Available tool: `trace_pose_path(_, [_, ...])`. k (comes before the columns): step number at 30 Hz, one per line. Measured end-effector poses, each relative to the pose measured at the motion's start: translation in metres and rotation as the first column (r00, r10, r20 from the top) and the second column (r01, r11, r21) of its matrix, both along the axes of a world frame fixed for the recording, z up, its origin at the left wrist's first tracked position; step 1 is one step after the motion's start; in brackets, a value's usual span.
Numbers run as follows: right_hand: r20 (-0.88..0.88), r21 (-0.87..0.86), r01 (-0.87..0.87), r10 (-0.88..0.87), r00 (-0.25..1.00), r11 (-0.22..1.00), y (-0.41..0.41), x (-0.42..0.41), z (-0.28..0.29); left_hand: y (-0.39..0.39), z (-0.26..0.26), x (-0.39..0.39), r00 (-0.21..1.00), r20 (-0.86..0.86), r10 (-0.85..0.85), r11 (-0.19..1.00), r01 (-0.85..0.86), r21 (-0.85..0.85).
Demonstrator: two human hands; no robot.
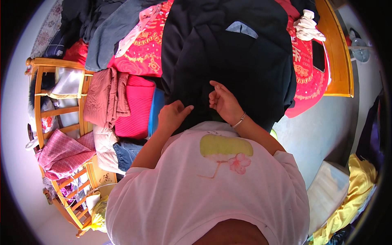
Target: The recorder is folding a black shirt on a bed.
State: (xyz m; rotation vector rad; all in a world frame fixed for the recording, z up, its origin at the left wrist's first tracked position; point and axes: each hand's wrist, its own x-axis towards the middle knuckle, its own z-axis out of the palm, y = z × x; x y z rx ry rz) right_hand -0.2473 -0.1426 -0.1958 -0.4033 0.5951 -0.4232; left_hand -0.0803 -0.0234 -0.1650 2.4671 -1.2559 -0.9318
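A large black cloth garment [245,61] lies spread before me, reaching from the bed to my lap. A small pale grey patch [242,29] shows on its far part. At the garment's near left edge is my left hand [174,114], thumb pointing right and the other fingers curled. Whether it pinches the cloth is hard to see. My right hand [225,102], with a bracelet [239,120] on the wrist, is raised over the black cloth. Its lower fingers curl inward while the uppermost digits point up and left. Anything thin between them is too small to make out.
Under the garment is a red patterned bedcover [147,52]; a phone [318,56] and a white cloth [309,26] lie at right. Wooden chairs [58,113] at left hold folded clothes. A blue tub [156,107] bears a pink knit [136,107]. A pale box [329,190] stands lower right.
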Motion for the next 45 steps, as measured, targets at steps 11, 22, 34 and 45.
trace_pose_path(11, [-0.448, -0.679, -0.227, -0.150, 0.881, 0.698, 0.000, 0.005, -0.027, 0.009, -0.013, 0.000, 0.695, -0.674, 0.251, 0.871, -0.466, -0.157])
trace_pose_path(22, [-0.613, -0.744, -0.475, -0.195, 0.766, 0.470, -0.009, 0.014, -0.021, 0.003, 0.003, -0.001, 0.407, -0.889, 0.208, 0.786, -0.611, -0.096])
trace_pose_path(34, [-0.580, -0.813, -0.549, -0.341, 0.740, 0.192, -0.011, 0.020, -0.028, 0.002, 0.006, -0.004, 0.302, -0.945, 0.126, 0.741, -0.662, -0.113])
trace_pose_path(45, [-0.594, -0.788, -0.604, -0.407, 0.694, 0.119, -0.022, 0.018, -0.023, -0.002, 0.009, -0.010, 0.481, -0.873, 0.085, 0.801, -0.554, -0.227])
